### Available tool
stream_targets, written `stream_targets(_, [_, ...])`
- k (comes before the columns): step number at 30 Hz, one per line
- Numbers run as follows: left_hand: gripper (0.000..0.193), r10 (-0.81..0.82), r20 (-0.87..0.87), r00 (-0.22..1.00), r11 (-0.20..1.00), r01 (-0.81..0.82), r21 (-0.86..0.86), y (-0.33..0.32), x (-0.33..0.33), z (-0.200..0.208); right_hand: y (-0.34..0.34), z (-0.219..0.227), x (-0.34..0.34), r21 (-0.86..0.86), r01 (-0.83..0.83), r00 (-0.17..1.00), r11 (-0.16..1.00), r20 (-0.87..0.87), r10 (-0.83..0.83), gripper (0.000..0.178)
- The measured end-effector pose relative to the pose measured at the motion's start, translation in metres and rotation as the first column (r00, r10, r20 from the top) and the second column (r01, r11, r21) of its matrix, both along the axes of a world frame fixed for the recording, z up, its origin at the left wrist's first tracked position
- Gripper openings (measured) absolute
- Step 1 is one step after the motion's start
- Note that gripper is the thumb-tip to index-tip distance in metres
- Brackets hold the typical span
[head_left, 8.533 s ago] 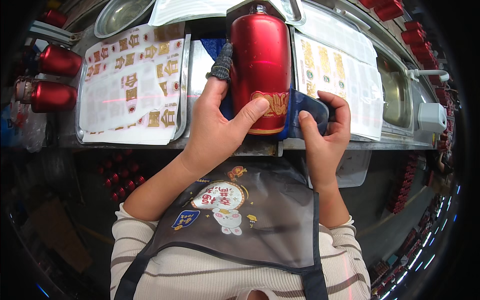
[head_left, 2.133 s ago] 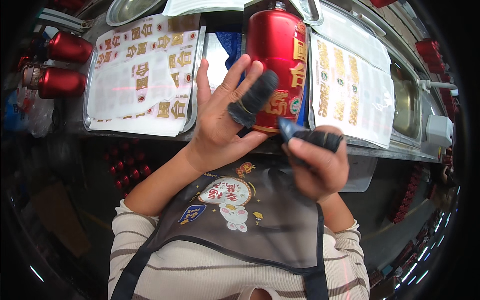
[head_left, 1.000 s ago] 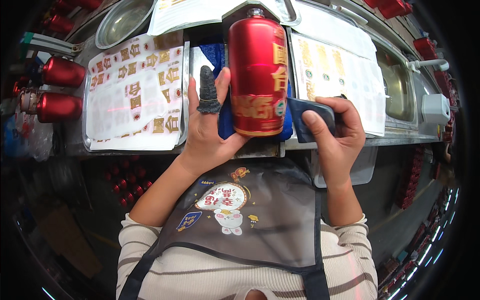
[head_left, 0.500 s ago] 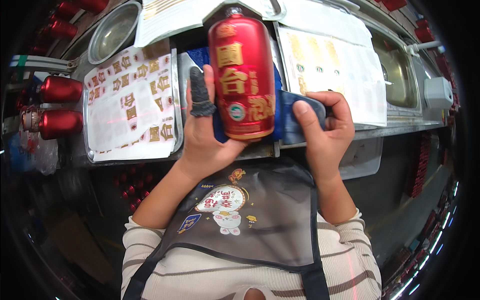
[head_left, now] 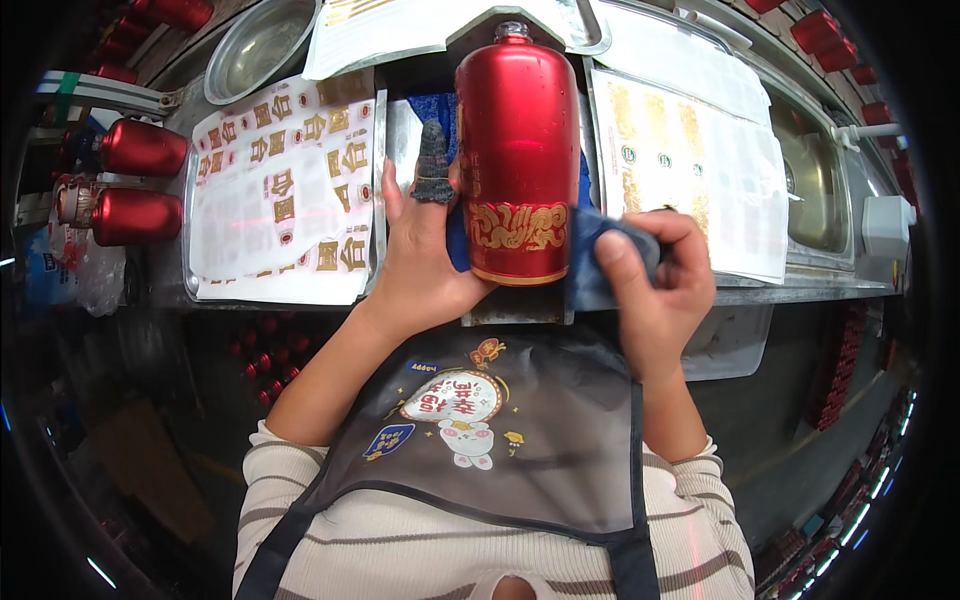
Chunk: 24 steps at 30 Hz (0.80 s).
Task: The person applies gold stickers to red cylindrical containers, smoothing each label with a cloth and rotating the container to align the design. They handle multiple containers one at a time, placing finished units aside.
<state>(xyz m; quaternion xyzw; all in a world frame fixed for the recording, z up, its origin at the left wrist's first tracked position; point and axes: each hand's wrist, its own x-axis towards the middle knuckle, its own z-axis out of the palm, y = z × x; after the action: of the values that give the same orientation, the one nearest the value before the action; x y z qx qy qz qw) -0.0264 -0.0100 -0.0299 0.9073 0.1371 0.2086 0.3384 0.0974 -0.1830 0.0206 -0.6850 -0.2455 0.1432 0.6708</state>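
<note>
A red glossy bottle point(head_left: 517, 150) with a gold pattern band near its base lies lengthwise on a blue cloth on the metal bench, neck pointing away. My left hand point(head_left: 420, 265) cradles its left side and base; a dark finger cot covers one raised finger point(head_left: 433, 165). My right hand point(head_left: 655, 290) is closed on a bunched dark blue cloth point(head_left: 610, 255) pressed beside the bottle's lower right side.
Trays of white sheets with gold decals lie left point(head_left: 280, 190) and right point(head_left: 690, 170) of the bottle. Two red bottles point(head_left: 135, 180) lie at far left. A steel bowl point(head_left: 255, 45) sits at the back; a metal sink point(head_left: 820, 170) is on the right.
The bottle has been turned, so its large gold label no longer faces up and only plain red with the pattern band shows. My right hand has shifted to the bottle's lower right with the cloth.
</note>
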Motion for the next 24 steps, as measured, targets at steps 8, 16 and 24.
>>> stream_targets(8, [0.095,0.024,0.156,0.988,0.998,-0.033,0.059,-0.010,-0.006,0.010,-0.005,-0.016,0.021,0.057,0.044,0.982,0.997,-0.188,-0.032,0.021])
stream_targets(16, [0.058,0.073,0.161,0.984,0.992,-0.088,0.093,-0.018,-0.015,-0.008,-0.010,-0.023,-0.018,-0.222,-0.167,0.833,0.961,0.490,0.258,0.040])
stream_targets(24, [0.063,0.069,0.282,0.957,0.997,-0.073,0.003,-0.020,-0.011,0.004,-0.011,-0.020,-0.010,-0.303,-0.240,0.676,0.922,0.630,0.383,0.043])
